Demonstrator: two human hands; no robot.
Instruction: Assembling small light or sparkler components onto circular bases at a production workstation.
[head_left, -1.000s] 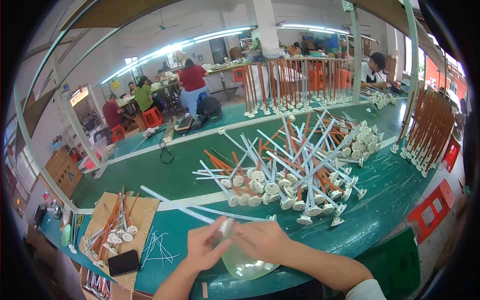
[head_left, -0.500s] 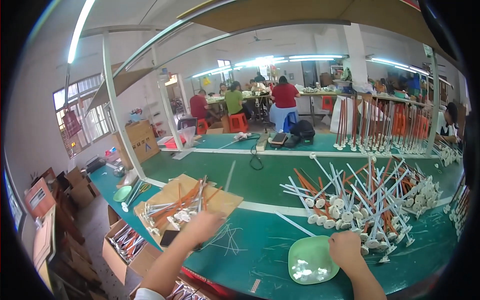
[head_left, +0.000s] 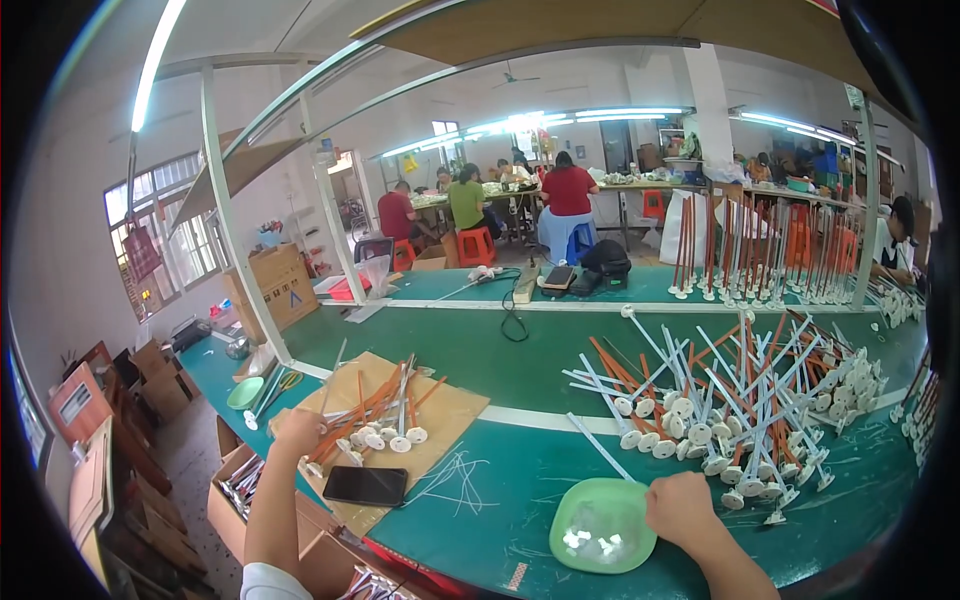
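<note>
My left hand (head_left: 300, 430) is closed over the left side of a brown cardboard sheet (head_left: 440, 395), its fingers around a thin pale rod (head_left: 336, 372) that points up and away. Beside it on the sheet lie several orange and white rods with round white bases (head_left: 400, 444). On the right, my right hand (head_left: 685, 508) pinches the right rim of a rounded-square green dish (head_left: 602, 495), which holds small white pieces (head_left: 608, 545). A pale blue rod (head_left: 597, 447) ends near that rim by my right fingers; whether they touch it I cannot tell.
A large heap of white and orange rods with round bases (head_left: 725, 420) covers the right side of the green table (head_left: 500, 530). A black phone (head_left: 366, 486) and thin white strands (head_left: 455, 478) lie near the sheet. Boxes of rods (head_left: 240, 485) stand below left. People sit farther back.
My left hand has moved left from the middle of the sheet, uncovering the phone, and now has a rod. My right hand and the green dish have shifted slightly left.
</note>
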